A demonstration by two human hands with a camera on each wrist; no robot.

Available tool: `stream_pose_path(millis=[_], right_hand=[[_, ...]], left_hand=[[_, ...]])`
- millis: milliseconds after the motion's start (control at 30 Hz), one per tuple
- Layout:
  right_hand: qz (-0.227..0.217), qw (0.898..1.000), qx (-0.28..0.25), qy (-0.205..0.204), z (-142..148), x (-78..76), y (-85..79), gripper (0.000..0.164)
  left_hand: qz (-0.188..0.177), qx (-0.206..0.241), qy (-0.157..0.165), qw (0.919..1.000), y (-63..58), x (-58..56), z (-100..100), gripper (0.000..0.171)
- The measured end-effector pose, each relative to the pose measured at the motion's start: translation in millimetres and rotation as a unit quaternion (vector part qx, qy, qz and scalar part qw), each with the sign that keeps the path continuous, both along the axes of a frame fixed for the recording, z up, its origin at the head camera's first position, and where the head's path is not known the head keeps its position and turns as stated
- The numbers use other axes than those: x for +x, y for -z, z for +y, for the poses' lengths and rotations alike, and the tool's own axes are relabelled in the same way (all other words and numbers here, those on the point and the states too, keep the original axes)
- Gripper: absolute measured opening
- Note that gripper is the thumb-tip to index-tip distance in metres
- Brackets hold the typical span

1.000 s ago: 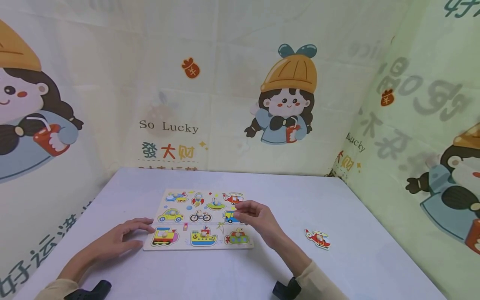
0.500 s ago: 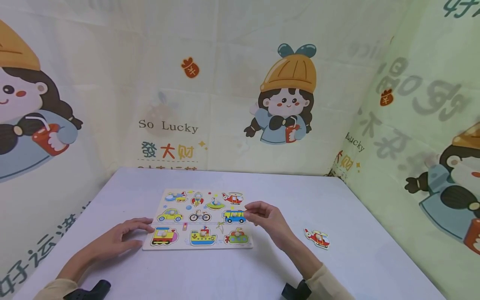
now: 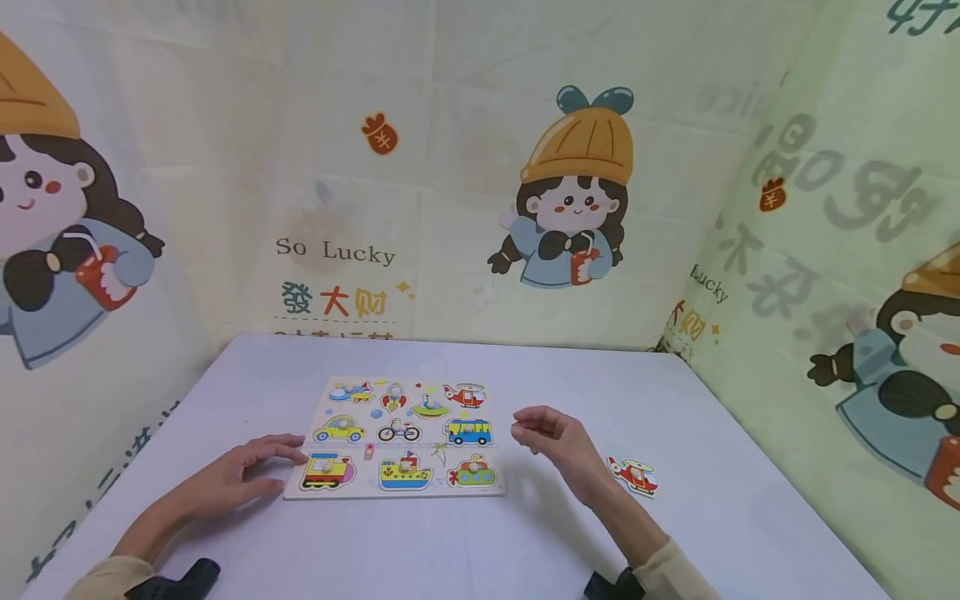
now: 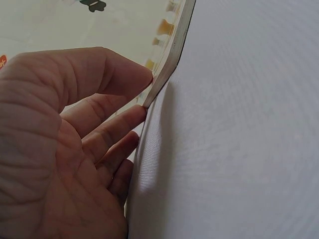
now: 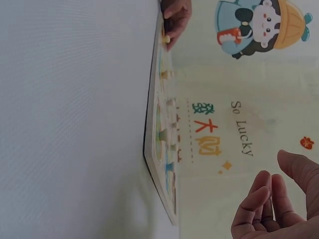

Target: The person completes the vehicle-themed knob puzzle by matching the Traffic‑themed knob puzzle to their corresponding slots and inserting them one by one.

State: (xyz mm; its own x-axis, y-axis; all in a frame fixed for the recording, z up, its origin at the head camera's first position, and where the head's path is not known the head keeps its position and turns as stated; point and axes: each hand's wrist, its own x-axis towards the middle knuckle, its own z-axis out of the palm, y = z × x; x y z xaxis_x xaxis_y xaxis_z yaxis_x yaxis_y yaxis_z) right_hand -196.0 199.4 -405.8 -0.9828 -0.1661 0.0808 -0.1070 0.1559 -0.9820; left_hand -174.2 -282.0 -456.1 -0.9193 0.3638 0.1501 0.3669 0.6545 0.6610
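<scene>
A wooden knob puzzle board [image 3: 367, 492] lies on the table, bearing a train [image 3: 327, 472], a boat [image 3: 406, 472], a blue bus [image 3: 468, 432] and several other vehicle pieces. My left hand [image 3: 232, 475] rests at its left edge; the left wrist view shows thumb and fingertips against the board's rim. Right of the board, my right hand [image 3: 558, 446] hovers above the table with loosely bent fingers and nothing between them. A loose red helicopter piece [image 3: 634, 477] lies beyond it, partly behind the right wrist. Another helicopter picture [image 3: 465, 396] shows in the board's top right corner.
The white table [image 3: 420, 550] spreads around the board. Cloth walls [image 3: 450, 208] with printed cartoon figures and lettering stand behind it and along both sides. A black wrist device [image 3: 615, 585] sits at the right sleeve.
My right hand has left the blue bus and moved right, off the board, so the bus and the helicopter picture are uncovered. My left hand has stayed in place.
</scene>
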Motion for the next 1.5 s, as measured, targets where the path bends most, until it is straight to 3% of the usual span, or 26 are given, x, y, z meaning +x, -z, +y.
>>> stream_pose_path(millis=[267,1000,1500], right_hand=[[-0.007,1.0,0.004,0.025,14,3.1,0.0,0.033],[0.001,0.999,0.013,0.034,62,16.9,13.8,0.039],[-0.009,0.995,0.057,0.083,93,23.1,22.9,0.048]], left_hand=[[0.019,0.006,0.009,0.9998,1.1,-0.5,-2,0.029],[0.032,0.007,0.005,0.9994,2.8,-1.2,-2,0.029],[0.026,0.004,0.004,0.9996,1.1,-1.7,-1,0.028]])
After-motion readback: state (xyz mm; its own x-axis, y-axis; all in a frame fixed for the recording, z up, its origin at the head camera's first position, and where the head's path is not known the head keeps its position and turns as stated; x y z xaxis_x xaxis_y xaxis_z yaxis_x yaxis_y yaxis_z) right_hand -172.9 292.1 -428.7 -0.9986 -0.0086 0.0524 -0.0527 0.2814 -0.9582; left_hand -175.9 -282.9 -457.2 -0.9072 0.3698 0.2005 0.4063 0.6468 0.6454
